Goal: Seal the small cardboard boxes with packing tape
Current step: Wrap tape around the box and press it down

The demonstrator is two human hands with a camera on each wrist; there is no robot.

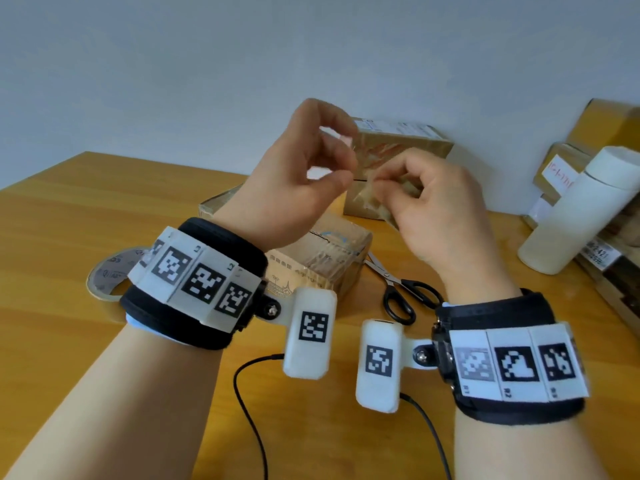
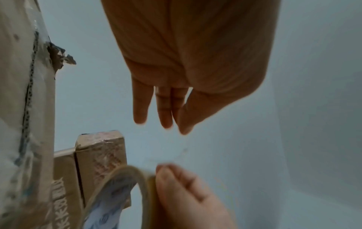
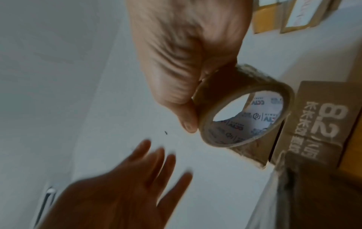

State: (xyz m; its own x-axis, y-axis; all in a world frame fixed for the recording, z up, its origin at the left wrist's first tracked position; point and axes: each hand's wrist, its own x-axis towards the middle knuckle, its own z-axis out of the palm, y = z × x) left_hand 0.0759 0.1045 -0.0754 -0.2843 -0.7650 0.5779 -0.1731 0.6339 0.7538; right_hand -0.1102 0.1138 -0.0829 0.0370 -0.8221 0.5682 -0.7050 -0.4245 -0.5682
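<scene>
Both hands are raised above the wooden table (image 1: 86, 209). My right hand (image 1: 388, 181) grips a roll of clear packing tape (image 3: 260, 122), thumb on its outer band and fingers curled round it; in the head view the hand mostly hides the roll. My left hand (image 1: 343, 157) hovers just left of it with loosely spread fingers (image 3: 160, 153), thumb and index apart. A faint clear strip (image 2: 183, 151) runs from the roll (image 2: 125, 170) toward the left fingertips; contact is unclear. Below the hands sits a small cardboard box (image 1: 322, 258) with wrinkled tape on top.
A second tape roll (image 1: 104, 275) lies on the table at the left. Black-handled scissors (image 1: 398, 296) lie right of the small box. A larger taped box (image 1: 401, 143) stands against the wall. A white bottle (image 1: 581, 209) and stacked boxes (image 1: 568, 161) fill the right edge.
</scene>
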